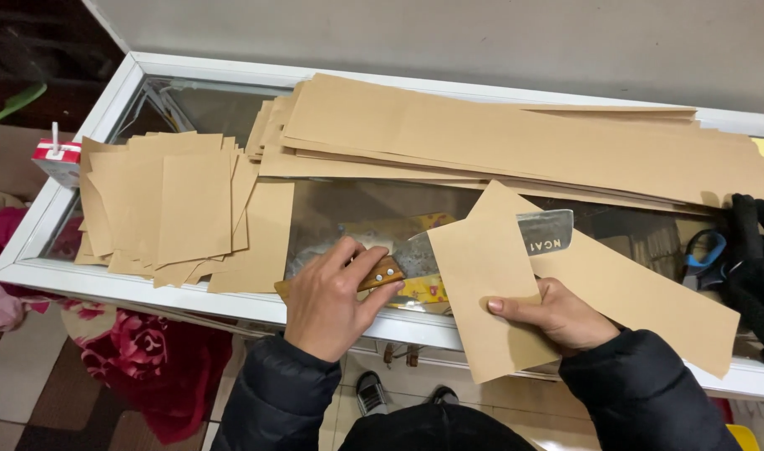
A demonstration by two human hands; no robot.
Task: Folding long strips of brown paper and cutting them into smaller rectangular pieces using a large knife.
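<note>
On the glass counter, left hand gripping cleaver, right hand pinching folded, perhaps half-cut, paper strip.

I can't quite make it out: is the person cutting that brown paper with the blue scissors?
No, the left hand grips a wooden-handled cleaver against the folded brown paper; the blue scissors lie untouched.

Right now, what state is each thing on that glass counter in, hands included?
Left hand: closed round the cleaver's wooden handle.
Right hand: pinching the folded paper strip.
Cleaver: flat, blade slid inside the fold.
Folded paper strip: creased, partly over the counter edge.
Cut paper pieces: loosely piled, left.
Long paper strips: stacked, uncut, at the back.
Scissors: lying untouched, right.
</note>
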